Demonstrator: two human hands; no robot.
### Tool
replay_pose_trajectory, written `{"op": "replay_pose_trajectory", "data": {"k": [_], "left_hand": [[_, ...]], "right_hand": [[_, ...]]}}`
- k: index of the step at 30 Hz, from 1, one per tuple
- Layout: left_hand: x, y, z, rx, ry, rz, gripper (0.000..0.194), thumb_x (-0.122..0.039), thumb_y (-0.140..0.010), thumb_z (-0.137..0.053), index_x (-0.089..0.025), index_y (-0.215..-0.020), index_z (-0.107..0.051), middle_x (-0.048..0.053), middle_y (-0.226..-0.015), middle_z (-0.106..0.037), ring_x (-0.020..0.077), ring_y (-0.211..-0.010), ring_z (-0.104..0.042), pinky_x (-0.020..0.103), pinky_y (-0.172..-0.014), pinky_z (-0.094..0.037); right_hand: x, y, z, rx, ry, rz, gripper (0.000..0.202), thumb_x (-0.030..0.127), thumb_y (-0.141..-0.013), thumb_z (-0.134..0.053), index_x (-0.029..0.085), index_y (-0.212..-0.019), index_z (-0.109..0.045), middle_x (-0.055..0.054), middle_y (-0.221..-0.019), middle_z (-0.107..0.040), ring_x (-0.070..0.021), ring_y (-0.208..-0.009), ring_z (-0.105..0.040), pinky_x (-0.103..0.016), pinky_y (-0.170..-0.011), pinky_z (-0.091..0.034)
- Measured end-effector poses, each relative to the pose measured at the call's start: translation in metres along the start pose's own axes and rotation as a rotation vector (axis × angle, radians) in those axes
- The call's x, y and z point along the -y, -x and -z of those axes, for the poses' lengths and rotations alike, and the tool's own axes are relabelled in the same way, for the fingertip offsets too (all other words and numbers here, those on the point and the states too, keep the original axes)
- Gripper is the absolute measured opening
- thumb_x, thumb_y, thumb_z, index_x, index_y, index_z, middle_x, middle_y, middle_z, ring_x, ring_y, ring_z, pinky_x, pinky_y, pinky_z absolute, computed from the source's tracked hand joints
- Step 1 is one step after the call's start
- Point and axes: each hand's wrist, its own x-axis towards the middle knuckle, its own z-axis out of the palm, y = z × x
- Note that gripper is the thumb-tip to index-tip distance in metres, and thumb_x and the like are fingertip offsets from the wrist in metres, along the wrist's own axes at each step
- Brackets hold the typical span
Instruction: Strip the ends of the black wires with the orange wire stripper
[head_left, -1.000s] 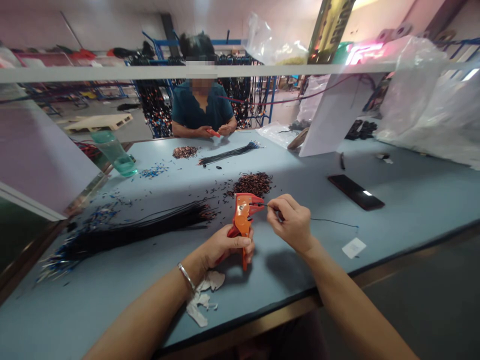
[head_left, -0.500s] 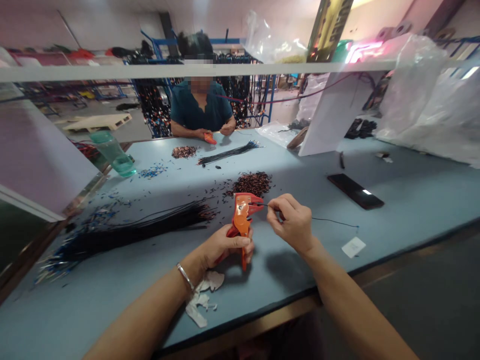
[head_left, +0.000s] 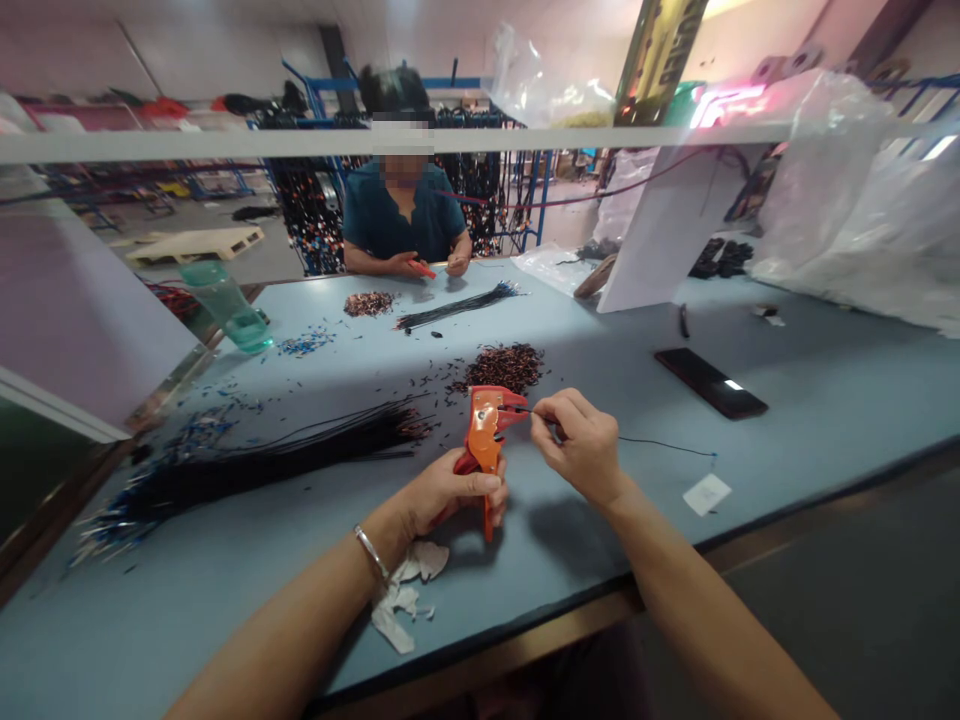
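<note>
My left hand (head_left: 469, 487) is wrapped round the handles of an orange and red wire stripper (head_left: 486, 425), its jaws turned to the right. Between thumb and fingers, my right hand (head_left: 577, 440) pinches a thin black wire (head_left: 664, 443). One end of that wire is at the stripper's jaws; the other trails right across the table to a small blue tip. Behind the stripper lies a heap of short dark and copper-coloured offcuts (head_left: 506, 368). To the left rests a thick bundle of black wires (head_left: 262, 465).
Across the blue table (head_left: 600, 350) sits a co-worker (head_left: 405, 220) holding a red tool near a smaller wire bundle (head_left: 457, 305). A phone (head_left: 710, 381) and a white label (head_left: 707, 494) lie at right. A green bottle (head_left: 229, 310) stands at left; crumpled tissue (head_left: 409, 590) lies under my left wrist.
My right hand has shifted very slightly left, toward the stripper's jaws, with the wire. My left hand and the stripper stay almost still. The co-worker's tool has turned a little.
</note>
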Motion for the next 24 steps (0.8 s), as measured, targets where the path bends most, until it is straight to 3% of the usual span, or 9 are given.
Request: {"op": "replay_pose_trajectory", "data": {"k": [24], "left_hand": [[-0.0001, -0.0013, -0.0047, -0.047, -0.103, -0.024, 0.034, -0.039, -0.072, -0.071, -0.016, -0.076, -0.046, -0.003, -0.058, -0.050, 0.0118, -0.047, -0.054, 0.026, -0.047, -0.046]], "right_hand": [[-0.0016, -0.0004, 0.0005, 0.014, -0.019, 0.002, 0.012, 0.010, -0.079, -0.054, 0.020, -0.072, -0.055, 0.002, -0.067, -0.055, -0.0071, -0.052, -0.046, -0.019, -0.051, -0.038]]}}
